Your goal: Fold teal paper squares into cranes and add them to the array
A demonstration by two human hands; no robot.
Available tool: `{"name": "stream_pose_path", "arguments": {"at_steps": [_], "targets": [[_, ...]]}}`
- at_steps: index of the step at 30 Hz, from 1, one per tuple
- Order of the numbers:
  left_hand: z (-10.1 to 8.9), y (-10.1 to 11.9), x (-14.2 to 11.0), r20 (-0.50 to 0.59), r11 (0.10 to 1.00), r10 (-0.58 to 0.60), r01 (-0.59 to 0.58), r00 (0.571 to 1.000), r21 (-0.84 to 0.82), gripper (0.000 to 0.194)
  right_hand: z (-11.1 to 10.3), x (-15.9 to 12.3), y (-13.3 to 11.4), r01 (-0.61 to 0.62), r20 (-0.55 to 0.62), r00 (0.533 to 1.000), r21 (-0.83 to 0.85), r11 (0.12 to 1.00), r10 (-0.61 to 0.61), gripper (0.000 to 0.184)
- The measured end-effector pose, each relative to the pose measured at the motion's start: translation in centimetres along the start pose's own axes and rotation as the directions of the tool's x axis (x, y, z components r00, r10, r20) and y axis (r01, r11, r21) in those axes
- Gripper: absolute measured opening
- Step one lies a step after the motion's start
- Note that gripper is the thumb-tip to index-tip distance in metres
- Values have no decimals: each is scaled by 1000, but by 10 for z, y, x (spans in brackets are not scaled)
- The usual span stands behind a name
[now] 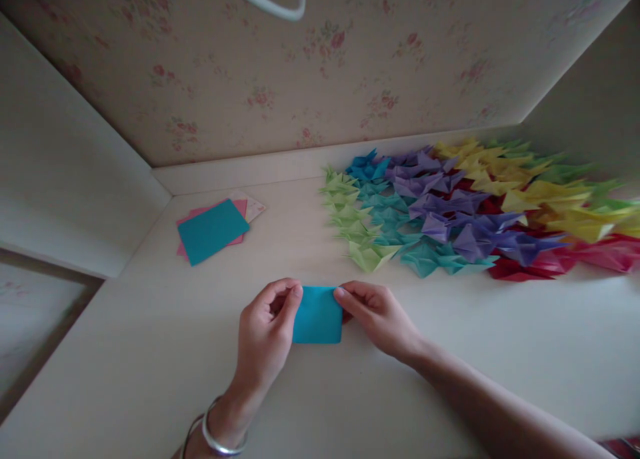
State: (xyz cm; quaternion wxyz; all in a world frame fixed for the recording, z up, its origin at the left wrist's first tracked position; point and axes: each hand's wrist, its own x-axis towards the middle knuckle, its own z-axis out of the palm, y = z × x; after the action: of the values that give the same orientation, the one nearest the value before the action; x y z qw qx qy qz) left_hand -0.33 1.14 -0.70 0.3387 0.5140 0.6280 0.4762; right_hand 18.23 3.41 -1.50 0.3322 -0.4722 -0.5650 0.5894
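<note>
A small blue square of paper is held up between my two hands, just above the white table. My left hand pinches its upper left corner between thumb and fingers. At the upper right corner, my right hand pinches it with the thumb on the near face. The paper looks flat and smooth; whether it is folded in layers I cannot tell. Parts of the fingers are hidden behind it.
Stacked teal and pink paper sheets lie at the back left. Rows of folded paper figures in green, teal, purple, yellow and red cover the back right. A flowered wall rises behind, with a white cable hanging above.
</note>
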Motion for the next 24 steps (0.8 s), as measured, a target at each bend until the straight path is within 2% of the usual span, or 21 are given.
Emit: {"name": "stream_pose_path", "arguments": {"at_steps": [6,11,16,20,24], "targets": [[2,1,-2,-7,1000,17,-17,1000,-19,21,-1,1,0,57,-36,998,-25,998,-58,43],[0,2,0,-35,1000,8,-8,999,-20,20,-2,2,0,11,58,998,26,1000,-12,43],[-2,0,4,-81,999,2,-6,997,-53,20,-2,-1,1,48,104,994,-64,997,-41,44],[-1,-2,5,-17,997,-19,18,1000,-74,21,-3,0,4,77,59,996,-72,994,-73,40],[-2,1,3,28,997,-29,31,999,-68,23,-4,0,8,87,71,994,-82,993,-82,38]]}}
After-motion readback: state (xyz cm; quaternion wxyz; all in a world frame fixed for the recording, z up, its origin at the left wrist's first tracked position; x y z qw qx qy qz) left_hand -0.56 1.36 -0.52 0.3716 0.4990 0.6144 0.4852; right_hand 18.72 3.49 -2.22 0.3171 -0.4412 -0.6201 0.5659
